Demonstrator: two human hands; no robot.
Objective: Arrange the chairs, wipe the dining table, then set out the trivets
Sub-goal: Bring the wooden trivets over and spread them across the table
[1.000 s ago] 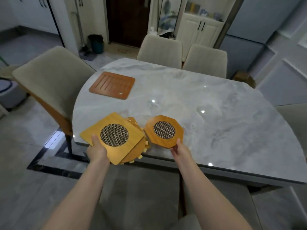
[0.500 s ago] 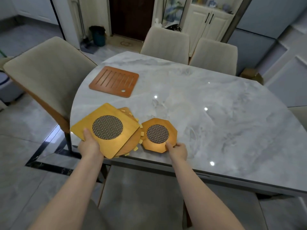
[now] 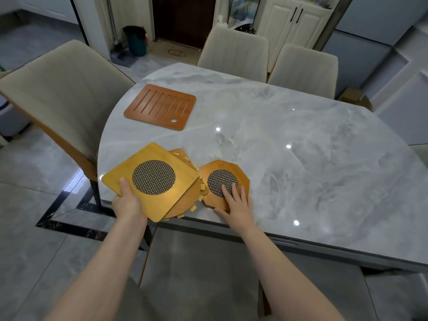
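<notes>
At the table's left end, a beige chair [image 3: 60, 89] stands close to the dining table [image 3: 301, 158], and two more chairs [image 3: 234, 56] sit tucked along the far side, so the arranging looks done. The marble top shines without visible crumbs, though I cannot tell whether it was wiped. A slatted trivet [image 3: 161, 106] already lies flat near the left end. Nearer, the left hand [image 3: 128, 201] grips a stack by its corner, thumb on top: a square trivet [image 3: 150, 180] over a round trivet [image 3: 187, 200] whose shape is mostly hidden; how many lie beneath I cannot make out. Just beside it, the octagonal trivet [image 3: 224, 184] rests on the table near the front edge, and the right hand [image 3: 236, 201] lies flat on it with straight fingers, clasping nothing. By my judgement, the stack remains to be laid out.
</notes>
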